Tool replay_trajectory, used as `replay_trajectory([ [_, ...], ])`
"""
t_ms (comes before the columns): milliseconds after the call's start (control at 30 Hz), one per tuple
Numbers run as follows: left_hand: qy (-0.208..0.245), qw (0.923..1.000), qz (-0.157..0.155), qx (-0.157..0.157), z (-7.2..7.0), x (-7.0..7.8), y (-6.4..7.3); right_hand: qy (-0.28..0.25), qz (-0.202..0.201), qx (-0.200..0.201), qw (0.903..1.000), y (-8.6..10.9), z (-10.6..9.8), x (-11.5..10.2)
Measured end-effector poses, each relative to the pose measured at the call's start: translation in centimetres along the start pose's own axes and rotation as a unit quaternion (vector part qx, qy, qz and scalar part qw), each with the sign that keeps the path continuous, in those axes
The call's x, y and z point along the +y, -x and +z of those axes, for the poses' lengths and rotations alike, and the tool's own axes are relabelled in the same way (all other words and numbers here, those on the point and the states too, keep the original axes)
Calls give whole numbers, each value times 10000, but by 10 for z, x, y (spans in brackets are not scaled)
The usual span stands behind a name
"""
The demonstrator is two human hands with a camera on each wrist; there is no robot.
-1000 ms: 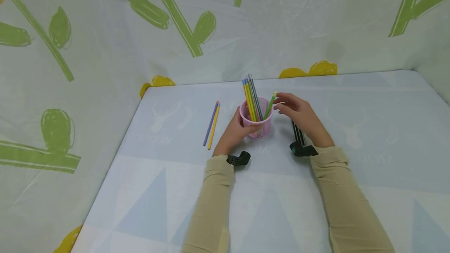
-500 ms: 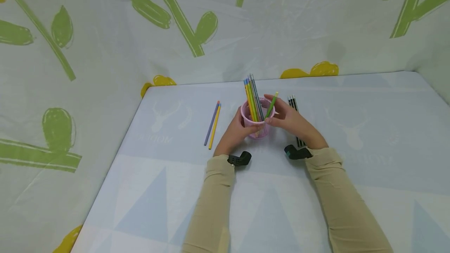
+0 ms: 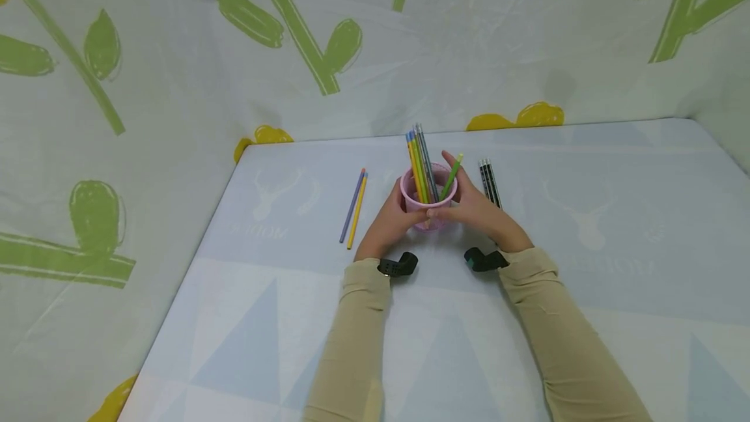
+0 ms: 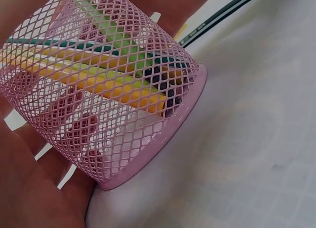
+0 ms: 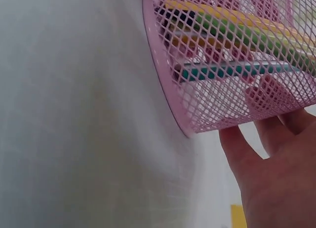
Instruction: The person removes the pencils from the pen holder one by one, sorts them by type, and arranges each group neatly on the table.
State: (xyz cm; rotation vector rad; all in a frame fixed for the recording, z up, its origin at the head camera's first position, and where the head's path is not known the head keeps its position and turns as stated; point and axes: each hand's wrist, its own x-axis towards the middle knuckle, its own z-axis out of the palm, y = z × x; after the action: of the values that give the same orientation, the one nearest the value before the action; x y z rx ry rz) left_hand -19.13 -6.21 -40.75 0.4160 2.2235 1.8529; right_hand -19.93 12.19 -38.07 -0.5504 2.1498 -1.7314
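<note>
While left hand and right hand grip the cup, fingers half-curled round it | we note pencils leaning inside | black pencils lie apart.

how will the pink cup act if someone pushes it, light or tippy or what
The cup is probably light for its size, since its walls are open mesh. Pushed high up, it may tip, as the pencils inside reach well above it. They lean at different angles with space around them, so they would likely shift.
</note>
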Motion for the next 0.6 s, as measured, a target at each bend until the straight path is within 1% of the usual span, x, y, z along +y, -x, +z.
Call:
replay_trajectory([
  [67, -25, 10000, -63, -37, 0, 1, 0, -69, 70, 20, 10000, -1, 0, 1],
  [133, -24, 9999, -54, -88, 0, 1, 0, -165, 93, 46, 9998, -4, 0, 5],
  [167, -9, 9999, -27, -120, 0, 0, -1, -197, 98, 61, 9997, -5, 0, 8],
  [233, 56, 9998, 99, -183, -1, 0, -1, -110, 37, 58, 9999, -9, -1, 16],
  [300, 99, 9995, 152, -241, -1, 1, -1, -38, -41, 35, 10000, -12, -2, 24],
  [400, 68, 9995, 61, -313, 0, 3, 0, 160, -129, 16, 9998, -16, -3, 33],
  [500, -86, 9992, -51, -381, 0, 6, 1, 214, -206, 30, 9996, -16, -3, 35],
  [600, -202, 9989, -78, -426, -2, 5, 3, 285, -226, 29, 9993, -16, -3, 36],
])
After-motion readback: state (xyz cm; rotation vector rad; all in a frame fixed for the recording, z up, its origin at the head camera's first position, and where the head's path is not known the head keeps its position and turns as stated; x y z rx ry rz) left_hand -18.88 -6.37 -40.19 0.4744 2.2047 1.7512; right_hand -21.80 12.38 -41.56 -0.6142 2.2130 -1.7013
